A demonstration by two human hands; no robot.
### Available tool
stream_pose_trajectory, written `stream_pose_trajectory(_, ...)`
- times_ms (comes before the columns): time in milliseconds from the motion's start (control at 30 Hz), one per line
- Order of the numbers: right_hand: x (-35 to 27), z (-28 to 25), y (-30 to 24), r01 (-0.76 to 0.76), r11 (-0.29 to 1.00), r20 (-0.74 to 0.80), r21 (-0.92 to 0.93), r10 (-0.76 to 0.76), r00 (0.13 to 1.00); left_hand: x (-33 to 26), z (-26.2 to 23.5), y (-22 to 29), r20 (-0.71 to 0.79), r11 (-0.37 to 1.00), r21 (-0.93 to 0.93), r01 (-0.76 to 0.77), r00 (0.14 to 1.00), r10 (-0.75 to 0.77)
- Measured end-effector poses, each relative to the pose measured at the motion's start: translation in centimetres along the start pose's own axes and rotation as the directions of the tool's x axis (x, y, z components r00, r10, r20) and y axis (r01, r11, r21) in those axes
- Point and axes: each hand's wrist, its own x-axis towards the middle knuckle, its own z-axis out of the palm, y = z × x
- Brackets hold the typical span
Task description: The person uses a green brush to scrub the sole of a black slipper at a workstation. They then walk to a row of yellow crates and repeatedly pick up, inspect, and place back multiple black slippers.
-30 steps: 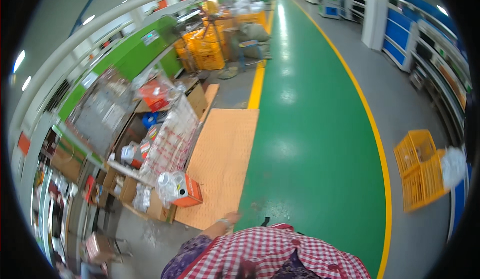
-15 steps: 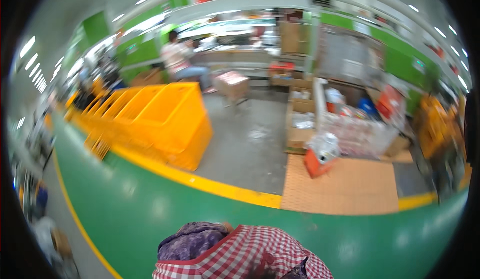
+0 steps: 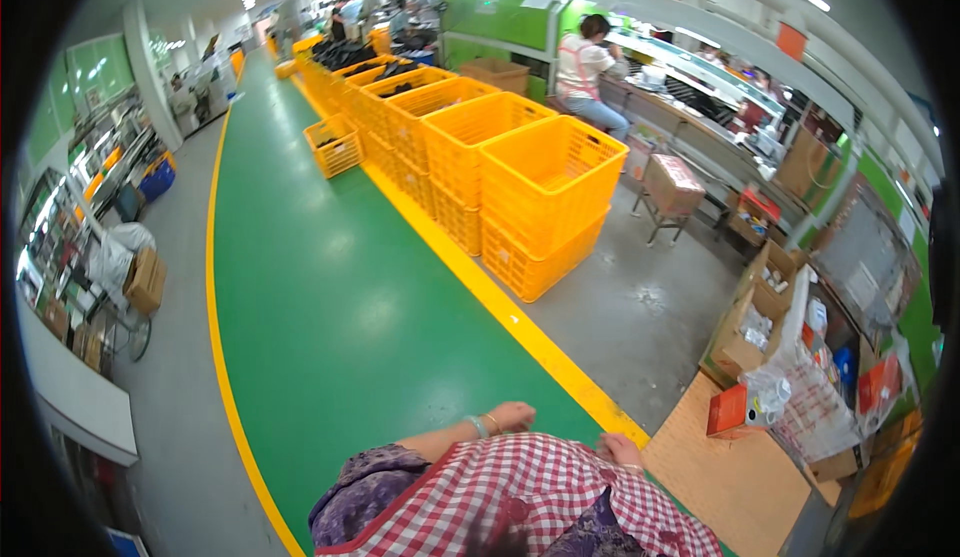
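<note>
My left hand (image 3: 512, 417) is held in front of my body over the green walkway, its fingers curled in and no object showing in them. Bracelets circle that wrist, and the sleeve is purple and patterned. Close to the checked red and white apron (image 3: 510, 472), my right hand (image 3: 622, 450) is also curled, apparently holding nothing. It is nearest the yellow floor line (image 3: 575, 382) and the flat cardboard sheet (image 3: 735, 467). Neither hand touches any crate or box.
Stacked yellow crates (image 3: 545, 192) line the walkway's right side; a single crate (image 3: 334, 145) juts into it. A person (image 3: 588, 67) sits at a workbench beyond. Open cartons (image 3: 750, 327) and an orange box (image 3: 735, 412) stand at right. A cart (image 3: 125, 297) is at left.
The view has swung left, so the walkway now runs ahead and the crates and cartons appear farther right. Both my hands have come into view; earlier they were mostly hidden.
</note>
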Motion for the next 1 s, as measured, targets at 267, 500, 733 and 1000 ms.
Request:
stream_pose_trajectory(267, 8.2, 22.5, -15.2, 0.212, 0.953, 0.563, -0.218, -0.055, 0.825, -10.7, -14.2, 6.1, -0.061, 0.909, -0.301, -0.290, 0.957, 0.285)
stream_pose_trajectory(500, 18.0, 33.9, -21.0, 0.387, 0.838, 0.808, -0.385, 0.105, 0.579, -10.0, -24.5, 9.6, -0.173, 0.882, -0.322, -0.345, 0.937, 0.303)
stream_pose_trajectory(733, 31.5, 47.5, -31.1, 0.599, 0.706, 0.912, -0.378, 0.171, 0.374, -5.1, -37.3, 15.9, -0.392, 0.918, -0.245, -0.312, 0.898, 0.201)
stream_pose_trajectory(1000, 44.3, 59.1, -37.7, 0.684, 0.563, 0.876, -0.465, 0.407, 0.260, 0.2, -50.6, 21.5, -0.432, 0.943, -0.213, -0.256, 0.890, 0.145)
